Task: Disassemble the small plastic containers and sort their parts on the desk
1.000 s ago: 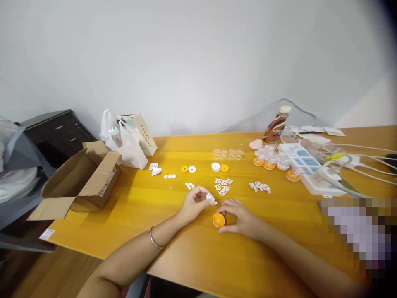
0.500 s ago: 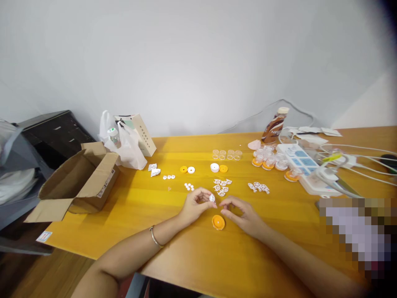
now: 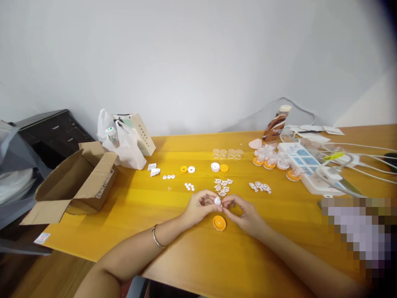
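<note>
white part (image 3: 217,200) partly covered by fingers (image 3: 214,208), lower-right patch (image 3: 356,223) pixelated, black object (image 3: 391,158) cut off at right

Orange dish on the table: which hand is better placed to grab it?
Probably the right hand. Both are near the orange dish, but the left hand pinches a white piece; whether the right touches that piece is unclear.

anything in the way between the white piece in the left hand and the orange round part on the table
Only the thumb of the left hand, which lies along the near side of the white piece; no other object shows between it and the orange round part, nearer the person on the table.
</note>
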`<move>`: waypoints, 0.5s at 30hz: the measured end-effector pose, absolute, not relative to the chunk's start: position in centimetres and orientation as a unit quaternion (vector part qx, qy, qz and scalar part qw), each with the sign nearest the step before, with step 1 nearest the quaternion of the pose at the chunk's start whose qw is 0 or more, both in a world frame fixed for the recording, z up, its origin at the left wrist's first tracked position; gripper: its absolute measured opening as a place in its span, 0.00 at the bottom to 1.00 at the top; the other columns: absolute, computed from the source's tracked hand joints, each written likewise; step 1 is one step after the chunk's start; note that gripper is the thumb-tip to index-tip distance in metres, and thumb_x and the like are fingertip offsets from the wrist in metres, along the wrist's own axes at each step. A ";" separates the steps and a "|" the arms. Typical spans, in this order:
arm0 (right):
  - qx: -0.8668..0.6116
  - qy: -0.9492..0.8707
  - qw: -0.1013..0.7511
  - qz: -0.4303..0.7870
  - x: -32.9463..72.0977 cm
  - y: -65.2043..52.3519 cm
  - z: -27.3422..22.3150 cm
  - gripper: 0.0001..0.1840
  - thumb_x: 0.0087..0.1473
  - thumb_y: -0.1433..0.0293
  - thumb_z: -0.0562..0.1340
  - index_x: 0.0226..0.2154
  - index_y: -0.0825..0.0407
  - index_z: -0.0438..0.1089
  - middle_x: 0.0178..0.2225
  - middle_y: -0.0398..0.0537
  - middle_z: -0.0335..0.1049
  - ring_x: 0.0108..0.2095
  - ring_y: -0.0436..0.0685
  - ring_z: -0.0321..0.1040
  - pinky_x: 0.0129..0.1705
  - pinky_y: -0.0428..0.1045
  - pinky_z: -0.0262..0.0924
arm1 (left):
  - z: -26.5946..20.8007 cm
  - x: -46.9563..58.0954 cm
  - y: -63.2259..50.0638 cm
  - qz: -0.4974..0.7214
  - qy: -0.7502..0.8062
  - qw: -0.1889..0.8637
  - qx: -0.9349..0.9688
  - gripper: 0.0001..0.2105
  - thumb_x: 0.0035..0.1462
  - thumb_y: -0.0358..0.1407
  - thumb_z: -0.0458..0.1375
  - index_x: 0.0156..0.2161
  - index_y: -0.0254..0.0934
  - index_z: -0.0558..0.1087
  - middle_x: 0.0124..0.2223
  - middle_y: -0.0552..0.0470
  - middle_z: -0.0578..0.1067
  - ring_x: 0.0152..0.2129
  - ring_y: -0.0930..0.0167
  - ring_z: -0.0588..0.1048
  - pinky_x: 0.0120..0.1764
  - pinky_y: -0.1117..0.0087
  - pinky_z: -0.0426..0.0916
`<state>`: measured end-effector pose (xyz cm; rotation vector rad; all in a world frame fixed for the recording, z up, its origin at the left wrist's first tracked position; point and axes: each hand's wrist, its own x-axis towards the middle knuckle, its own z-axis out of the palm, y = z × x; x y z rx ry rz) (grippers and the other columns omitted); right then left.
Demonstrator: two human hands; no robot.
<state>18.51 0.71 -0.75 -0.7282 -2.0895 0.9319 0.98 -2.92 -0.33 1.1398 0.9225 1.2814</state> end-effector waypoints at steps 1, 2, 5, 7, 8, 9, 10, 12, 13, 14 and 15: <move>-0.285 -0.811 0.362 0.362 18.5 0.7 -0.8 0.06 0.53 0.65 0.58 0.34 0.50 0.65 0.29 0.44 0.70 0.30 0.52 0.68 0.35 0.47 0.64 | -0.3 0.9 -2.9 0.544 0.387 0.559 0.492 0.17 0.38 0.38 0.68 0.32 0.32 0.70 0.28 0.53 0.76 0.25 0.74 0.75 0.33 0.72 0.71; -0.288 -0.810 0.361 0.362 18.5 0.7 -0.9 0.06 0.53 0.65 0.58 0.34 0.50 0.65 0.29 0.44 0.70 0.30 0.52 0.68 0.35 0.47 0.64 | -0.3 0.9 -2.9 0.543 0.384 0.556 0.499 0.16 0.38 0.38 0.68 0.32 0.32 0.70 0.28 0.53 0.76 0.26 0.74 0.75 0.33 0.72 0.71; -0.297 -0.806 0.363 0.361 18.4 0.7 -1.1 0.07 0.53 0.65 0.58 0.34 0.50 0.65 0.29 0.44 0.70 0.31 0.52 0.68 0.36 0.48 0.65 | -0.4 0.8 -2.9 0.534 0.384 0.555 0.509 0.16 0.39 0.38 0.68 0.33 0.32 0.71 0.30 0.51 0.76 0.27 0.73 0.76 0.35 0.71 0.71; -0.302 -0.802 0.367 0.362 18.4 0.7 -1.1 0.07 0.53 0.65 0.58 0.35 0.50 0.65 0.30 0.45 0.71 0.31 0.53 0.68 0.37 0.48 0.65 | -0.6 0.8 -2.9 0.528 0.388 0.551 0.516 0.16 0.41 0.38 0.67 0.34 0.32 0.71 0.31 0.50 0.77 0.28 0.72 0.76 0.36 0.70 0.72; -0.304 -0.799 0.371 0.362 18.4 0.7 -1.1 0.07 0.53 0.65 0.58 0.35 0.50 0.65 0.30 0.45 0.71 0.31 0.53 0.68 0.37 0.49 0.65 | -0.7 0.7 -3.0 0.528 0.389 0.545 0.522 0.16 0.42 0.39 0.67 0.35 0.32 0.71 0.31 0.50 0.77 0.29 0.72 0.76 0.37 0.69 0.72; -0.307 -0.796 0.377 0.361 18.4 0.8 -1.0 0.07 0.53 0.65 0.58 0.35 0.50 0.66 0.30 0.45 0.71 0.31 0.53 0.69 0.36 0.49 0.66 | -0.8 0.7 -3.0 0.528 0.390 0.535 0.532 0.16 0.43 0.39 0.66 0.36 0.32 0.71 0.32 0.49 0.77 0.29 0.72 0.76 0.38 0.69 0.72; -0.312 -0.792 0.383 0.360 18.4 0.8 -0.9 0.07 0.52 0.65 0.58 0.34 0.50 0.66 0.30 0.45 0.72 0.31 0.53 0.69 0.36 0.49 0.66 | -0.8 0.6 -3.0 0.526 0.393 0.517 0.549 0.15 0.45 0.39 0.65 0.37 0.32 0.71 0.33 0.49 0.77 0.30 0.71 0.76 0.38 0.69 0.72; -0.324 -0.781 0.395 0.361 18.3 0.7 -0.7 0.07 0.51 0.64 0.59 0.33 0.50 0.67 0.29 0.45 0.72 0.31 0.54 0.69 0.36 0.49 0.67 | -0.8 0.4 -3.2 0.512 0.405 0.454 0.606 0.13 0.49 0.38 0.62 0.38 0.32 0.71 0.34 0.48 0.76 0.31 0.71 0.76 0.39 0.69 0.71; -0.328 -0.775 0.397 0.367 18.3 0.7 -0.6 0.08 0.50 0.64 0.60 0.32 0.50 0.68 0.30 0.46 0.73 0.32 0.54 0.70 0.37 0.50 0.67 | -0.7 0.3 -3.3 0.501 0.412 0.411 0.641 0.12 0.50 0.38 0.61 0.39 0.33 0.71 0.34 0.47 0.76 0.31 0.71 0.75 0.39 0.69 0.71; -0.331 -0.769 0.395 0.379 18.3 0.6 -0.5 0.08 0.50 0.64 0.60 0.33 0.50 0.69 0.30 0.46 0.74 0.32 0.54 0.70 0.38 0.50 0.68 | -0.7 0.2 -3.4 0.488 0.416 0.364 0.676 0.11 0.52 0.37 0.60 0.39 0.33 0.72 0.34 0.47 0.76 0.31 0.71 0.75 0.39 0.69 0.71; -0.332 -0.763 0.391 0.393 18.3 0.6 -0.5 0.09 0.50 0.63 0.60 0.33 0.50 0.70 0.31 0.46 0.75 0.32 0.55 0.71 0.39 0.51 0.68 | -0.6 0.1 -3.5 0.477 0.415 0.318 0.707 0.10 0.53 0.37 0.58 0.39 0.34 0.72 0.35 0.47 0.76 0.32 0.71 0.75 0.39 0.69 0.70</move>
